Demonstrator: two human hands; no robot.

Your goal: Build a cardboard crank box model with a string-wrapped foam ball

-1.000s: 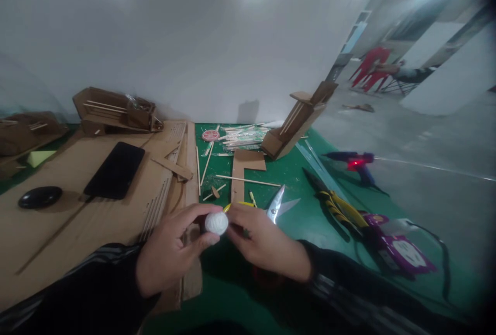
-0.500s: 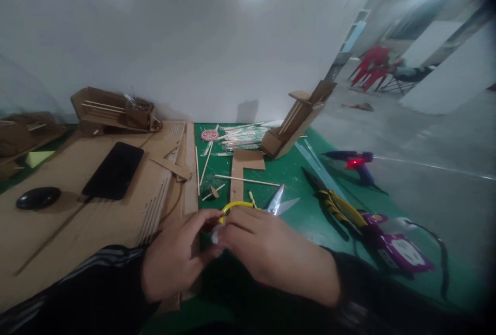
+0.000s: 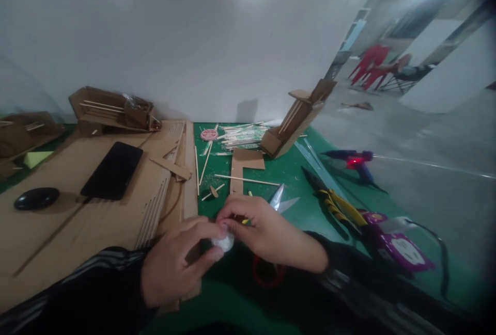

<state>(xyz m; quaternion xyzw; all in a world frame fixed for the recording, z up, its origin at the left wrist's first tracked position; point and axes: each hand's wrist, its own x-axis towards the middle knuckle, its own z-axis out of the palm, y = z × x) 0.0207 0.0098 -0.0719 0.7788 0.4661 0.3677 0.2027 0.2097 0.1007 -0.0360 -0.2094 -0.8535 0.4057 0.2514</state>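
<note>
My left hand [image 3: 184,257] pinches a small whitish round thing [image 3: 222,242] between thumb and fingers; its exact kind is unclear. My right hand [image 3: 263,232] has its fingertips pressed together at the upper edge of that thing, and whatever they pinch is hidden. A bit of yellow [image 3: 245,221] shows beneath the right fingers. Scissors [image 3: 277,198] lie under my right hand, blades spread and a red handle in shadow below the wrist. Just beyond the hands are a stick with a cardboard disc [image 3: 213,192] and an L-shaped cardboard piece [image 3: 248,159].
Yellow-black pliers [image 3: 337,206] and a purple box [image 3: 401,247] lie to the right, near a lit glue gun [image 3: 356,162]. A cardboard tower [image 3: 296,121] stands behind. On the left are a phone [image 3: 113,171], a mouse [image 3: 36,198] and cardboard models [image 3: 116,110].
The yellow curved piece that arched above my hands is now mostly out of sight. My right hand has turned and shifted, exposing the whitish thing and the red scissor handle.
</note>
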